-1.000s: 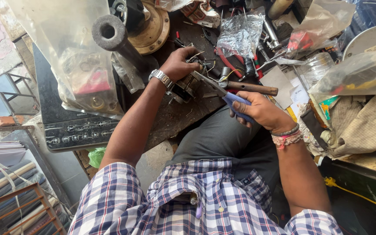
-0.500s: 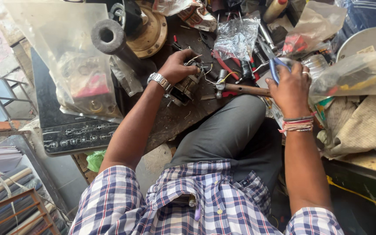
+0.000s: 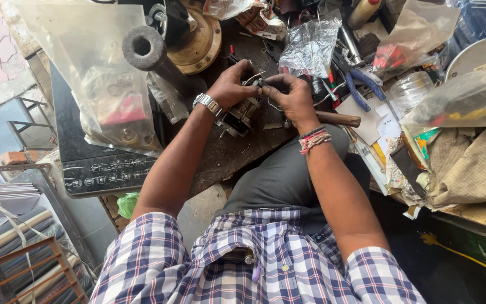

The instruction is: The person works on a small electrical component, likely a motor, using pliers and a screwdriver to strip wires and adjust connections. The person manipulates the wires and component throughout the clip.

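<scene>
Motor part [image 3: 243,114] half hidden by left hand [image 3: 230,87] & right hand [image 3: 293,97].

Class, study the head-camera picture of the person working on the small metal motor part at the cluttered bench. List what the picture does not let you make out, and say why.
1. Small metal motor part: its top is covered by the left hand and right hand.
2. Thin wires at the fingertips: too fine to trace.
3. Wooden tool handle: its head is hidden behind the right wrist.
4. Round white plate: partly under a clear plastic bag.
</scene>
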